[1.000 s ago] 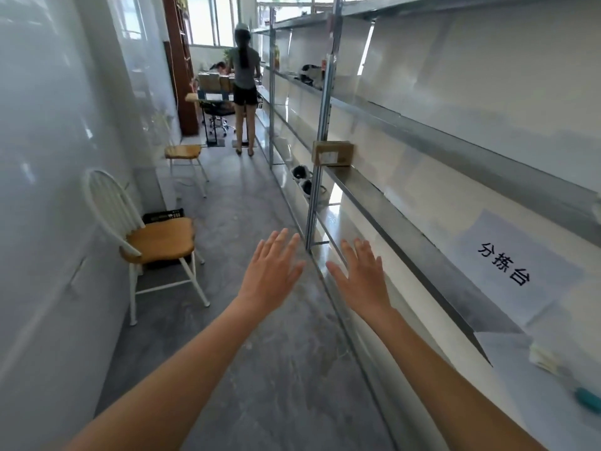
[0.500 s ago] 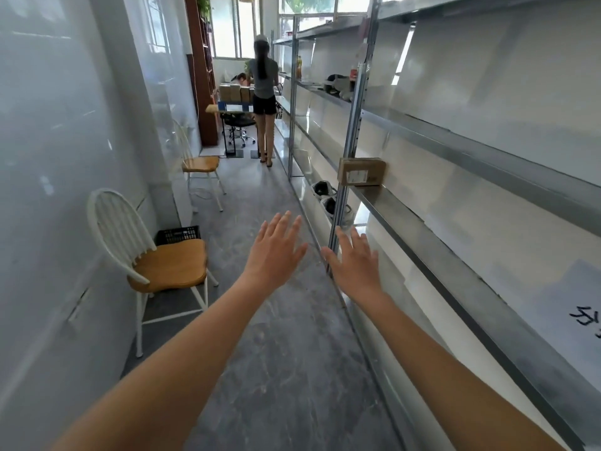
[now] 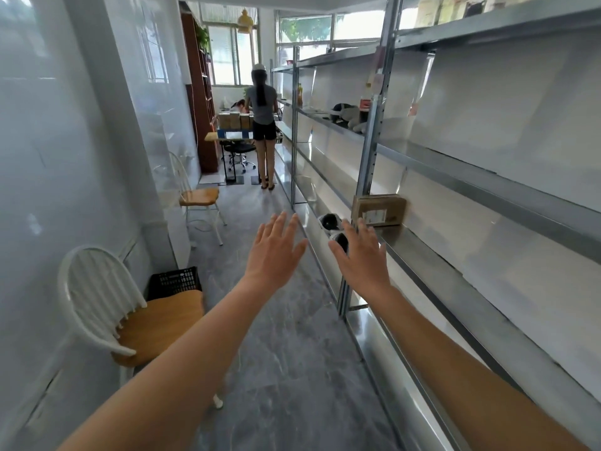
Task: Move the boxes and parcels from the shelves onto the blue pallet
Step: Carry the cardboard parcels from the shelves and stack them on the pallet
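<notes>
A small brown cardboard parcel [image 3: 379, 209] with a white label stands on the metal shelf [image 3: 432, 265] on the right, beside an upright post. My right hand [image 3: 359, 255] is stretched out with fingers spread, just below and left of the parcel, apart from it. My left hand [image 3: 274, 252] reaches forward beside it over the aisle, fingers apart and holding nothing. Far down the aisle, several brown boxes [image 3: 234, 120] sit on a blue surface by a desk. No blue pallet is clearly seen.
Long metal racking [image 3: 487, 187] lines the right side. A white chair with a wooden seat [image 3: 153, 323] and a black crate [image 3: 174, 281] stand at the left wall, a second chair [image 3: 198, 196] further on. A person [image 3: 262, 125] stands at the aisle's end. Dark objects [image 3: 331, 222] lie on a lower shelf.
The view has moved forward along the aisle and tilted up. The parcel is nearer, and both open hands have risen toward it.
</notes>
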